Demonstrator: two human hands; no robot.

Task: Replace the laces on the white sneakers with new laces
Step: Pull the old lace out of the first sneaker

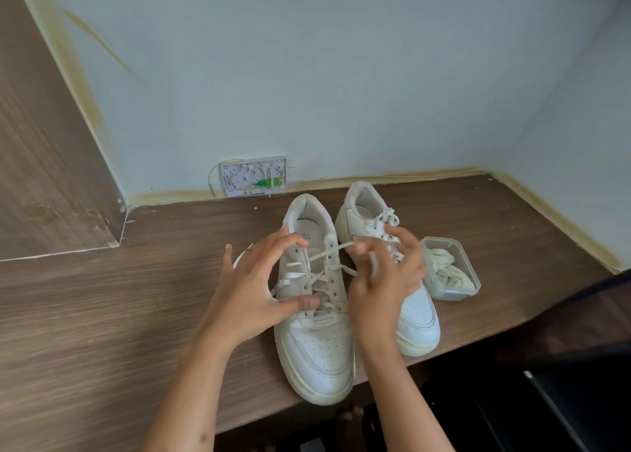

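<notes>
A: On the near desk edge, left hand (254,291) steadies the left sneaker (316,301), fingers spread.
B: Right hand (382,281) pinches its lace (341,246); draw straight, one eyelet at a time.

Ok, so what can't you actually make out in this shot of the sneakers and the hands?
- Right hand, head view: motion-blurred, so its grip on the lace is unclear.
- Right sneaker: its middle is hidden behind that hand.
- Insole label in the left sneaker: too small, partly covered by left hand fingers.
- Plastic container: contents indistinct, pale bundle.
</notes>
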